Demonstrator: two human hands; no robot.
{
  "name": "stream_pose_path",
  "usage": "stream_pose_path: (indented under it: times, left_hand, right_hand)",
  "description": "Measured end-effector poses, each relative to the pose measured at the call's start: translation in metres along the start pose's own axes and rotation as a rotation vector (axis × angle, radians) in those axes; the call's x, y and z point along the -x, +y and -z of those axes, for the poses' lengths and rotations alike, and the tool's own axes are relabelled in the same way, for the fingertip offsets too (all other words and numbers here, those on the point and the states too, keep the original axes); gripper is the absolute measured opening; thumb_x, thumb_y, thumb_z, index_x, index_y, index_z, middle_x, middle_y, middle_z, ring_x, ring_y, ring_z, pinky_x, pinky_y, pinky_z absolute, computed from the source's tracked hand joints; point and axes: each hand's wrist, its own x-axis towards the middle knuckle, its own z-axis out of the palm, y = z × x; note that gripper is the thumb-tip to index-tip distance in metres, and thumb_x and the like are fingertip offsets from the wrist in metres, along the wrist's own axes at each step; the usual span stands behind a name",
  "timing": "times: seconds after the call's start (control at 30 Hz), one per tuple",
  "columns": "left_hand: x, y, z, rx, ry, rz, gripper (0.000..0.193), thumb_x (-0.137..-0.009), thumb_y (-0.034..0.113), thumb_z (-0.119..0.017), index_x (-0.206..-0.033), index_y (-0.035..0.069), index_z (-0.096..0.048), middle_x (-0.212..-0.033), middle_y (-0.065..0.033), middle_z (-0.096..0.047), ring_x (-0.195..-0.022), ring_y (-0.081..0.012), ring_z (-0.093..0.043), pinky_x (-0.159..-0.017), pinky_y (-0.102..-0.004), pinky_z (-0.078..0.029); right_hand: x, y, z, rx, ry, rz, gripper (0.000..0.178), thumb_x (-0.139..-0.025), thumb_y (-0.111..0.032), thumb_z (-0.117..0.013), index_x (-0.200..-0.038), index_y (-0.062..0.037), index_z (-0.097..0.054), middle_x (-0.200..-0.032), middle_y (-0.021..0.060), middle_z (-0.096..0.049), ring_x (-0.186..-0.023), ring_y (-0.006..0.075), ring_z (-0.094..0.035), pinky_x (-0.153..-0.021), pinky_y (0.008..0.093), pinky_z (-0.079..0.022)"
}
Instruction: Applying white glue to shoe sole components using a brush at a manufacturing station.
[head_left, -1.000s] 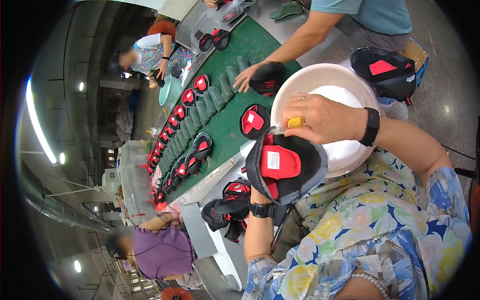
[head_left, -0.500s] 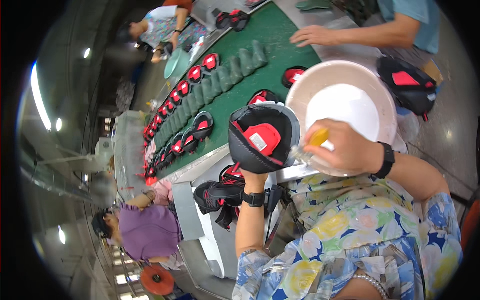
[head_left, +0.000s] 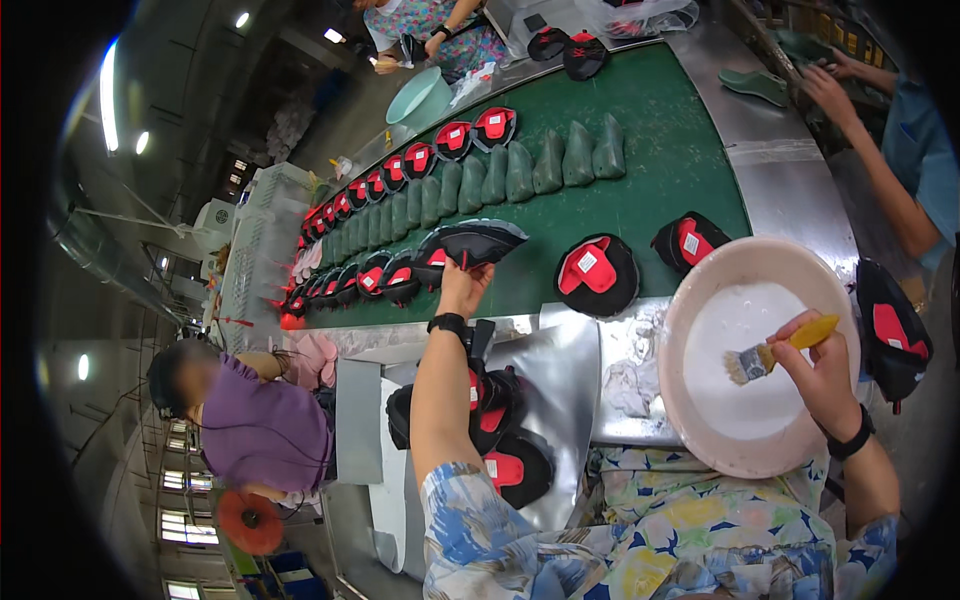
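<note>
My left hand grips a black shoe upper by its near edge. The upper is tilted on its side at the end of a row of similar uppers on the green work surface; whether it touches the surface I cannot tell. My right hand is closed on the yellow handle of a paintbrush. Its pale bristles hang above the white liquid inside a round, pale pink basin.
Two red-lined uppers lie beside the basin. Green shoe lasts stand in a long row between lines of uppers. More uppers are piled below my left arm. A co-worker's hands are at far right; another person stands left.
My left hand has carried the upper away from me, onto or just over the green surface. My right hand has taken the brush from the upper back over the basin. The view has shifted.
</note>
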Motion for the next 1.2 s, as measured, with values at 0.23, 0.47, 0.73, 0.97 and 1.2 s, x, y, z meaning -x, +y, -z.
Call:
stream_pose_path:
  times: [0.23, 0.47, 0.73, 0.97, 1.2]
  left_hand:
    - [-0.071, -0.039, 0.059, -0.022, 0.097, 0.144, 0.044, -0.098, -0.002, -0.036, -0.138, 0.018, -0.038, -0.119, -0.0137, -0.06, -0.095, -0.0331, -0.066, -0.077, -0.0465, -0.058]
    - [-0.071, -0.052, 0.071, -1.222, 0.897, -0.394, 0.034, -0.086, -0.005, -0.057, -0.12, -0.007, -0.058, -0.115, -0.021, -0.066, -0.105, -0.0282, -0.064, -0.091, -0.0378, -0.052]
    - [-0.027, -0.098, -0.073, -1.569, -0.325, -0.174, 0.073, -0.081, 0.047, -0.076, -0.129, -0.005, -0.058, -0.134, -0.0303, -0.057, -0.125, -0.0422, -0.056, -0.105, -0.0437, -0.045]
    - [0.102, -0.043, -0.123, -1.243, -0.278, -0.978, 0.058, -0.074, -0.008, -0.066, -0.129, -0.001, -0.05, -0.127, -0.0253, -0.059, -0.117, -0.0425, -0.058, -0.1, -0.0448, -0.047]
    - [0.207, -0.058, -0.083, -1.273, -0.927, -0.492, 0.03, -0.083, 0.005, -0.065, -0.109, -0.001, -0.052, -0.117, -0.0259, -0.058, -0.107, -0.0453, -0.06, -0.094, -0.0483, -0.049]
  right_hand:
    - [-0.007, 0.009, 0.001, 0.074, 0.015, -0.128, 0.01, -0.089, -0.005, -0.068, -0.094, -0.0003, -0.062, -0.089, 0.0084, -0.067, -0.085, 0.0152, -0.066, -0.077, 0.0281, -0.05]
    - [-0.023, 0.017, 0.005, 0.093, 0.09, -0.275, 0.01, -0.089, -0.006, -0.069, -0.093, -0.0004, -0.062, -0.09, 0.0072, -0.067, -0.084, 0.0149, -0.065, -0.078, 0.0285, -0.05]
    - [-0.028, -0.001, -0.028, 0.211, -0.276, -0.047, 0.014, -0.09, -0.01, -0.07, -0.093, 0.0008, -0.063, -0.087, 0.01, -0.068, -0.08, 0.0191, -0.067, -0.074, 0.0299, -0.051]
    - [-0.009, 0.019, 0.013, 0.337, -0.217, -0.09, 0.017, -0.092, -0.014, -0.07, -0.094, 0.0013, -0.063, -0.087, 0.0116, -0.067, -0.076, 0.0203, -0.067, -0.071, 0.0317, -0.051]
    - [-0.022, 0.039, -0.015, 0.238, -0.315, 0.073, 0.019, -0.089, -0.014, -0.071, -0.094, 0.0018, -0.062, -0.086, 0.0176, -0.067, -0.076, 0.0329, -0.067, -0.07, 0.0374, -0.052]
